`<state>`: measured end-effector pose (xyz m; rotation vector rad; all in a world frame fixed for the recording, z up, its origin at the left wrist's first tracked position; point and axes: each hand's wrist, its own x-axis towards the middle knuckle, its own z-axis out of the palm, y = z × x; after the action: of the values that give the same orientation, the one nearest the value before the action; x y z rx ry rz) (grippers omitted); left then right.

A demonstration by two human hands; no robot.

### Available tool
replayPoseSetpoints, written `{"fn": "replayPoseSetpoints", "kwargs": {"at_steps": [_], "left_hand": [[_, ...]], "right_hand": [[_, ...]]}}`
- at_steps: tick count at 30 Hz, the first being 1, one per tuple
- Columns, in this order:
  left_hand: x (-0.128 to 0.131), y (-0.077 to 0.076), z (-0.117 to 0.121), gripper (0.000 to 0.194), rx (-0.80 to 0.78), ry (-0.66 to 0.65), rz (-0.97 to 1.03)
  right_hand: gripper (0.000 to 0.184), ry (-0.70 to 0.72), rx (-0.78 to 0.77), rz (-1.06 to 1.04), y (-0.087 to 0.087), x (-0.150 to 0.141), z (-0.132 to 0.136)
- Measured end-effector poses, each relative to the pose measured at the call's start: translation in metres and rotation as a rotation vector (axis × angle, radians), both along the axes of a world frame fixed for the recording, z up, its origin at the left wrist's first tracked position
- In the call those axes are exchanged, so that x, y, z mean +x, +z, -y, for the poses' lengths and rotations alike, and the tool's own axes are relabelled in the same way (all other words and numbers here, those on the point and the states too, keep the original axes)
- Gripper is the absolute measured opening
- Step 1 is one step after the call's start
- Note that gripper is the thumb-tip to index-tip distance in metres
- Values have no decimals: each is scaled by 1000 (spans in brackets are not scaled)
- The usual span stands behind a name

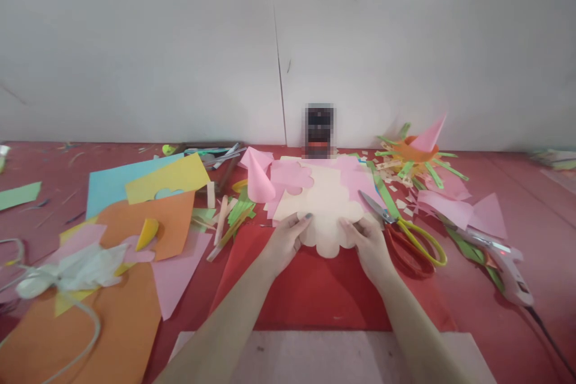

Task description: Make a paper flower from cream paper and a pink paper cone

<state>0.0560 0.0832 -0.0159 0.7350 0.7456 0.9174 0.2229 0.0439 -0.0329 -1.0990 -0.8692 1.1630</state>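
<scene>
Fingers of the left hand [288,242] and right hand [368,246] pinch a cream scalloped cutout [327,216] (scissors [386,216] just right, btw).

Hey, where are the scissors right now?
In the head view, the scissors lie open on the right side, between the right hand and the white glue gun, blades pointing toward the wall.

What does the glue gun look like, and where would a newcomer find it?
On the red table, look right of the scissors. The glue gun lies there beside pink paper; unlike its neighbours, it has a pistol grip, a small red light and a dark cord.
</scene>
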Motion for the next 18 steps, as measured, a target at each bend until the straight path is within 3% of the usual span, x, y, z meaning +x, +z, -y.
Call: {"fn": "replayPoseSetpoints", "kwargs": {"at_steps": [10, 18], "left_hand": [[-1, -1, -2, 16, -16, -5, 14], [2, 4, 1, 18, 4, -5, -15]], "right_hand": [[29, 54, -44, -45, 1, 3, 1], [23, -38, -23, -6, 1, 1, 0]]}}
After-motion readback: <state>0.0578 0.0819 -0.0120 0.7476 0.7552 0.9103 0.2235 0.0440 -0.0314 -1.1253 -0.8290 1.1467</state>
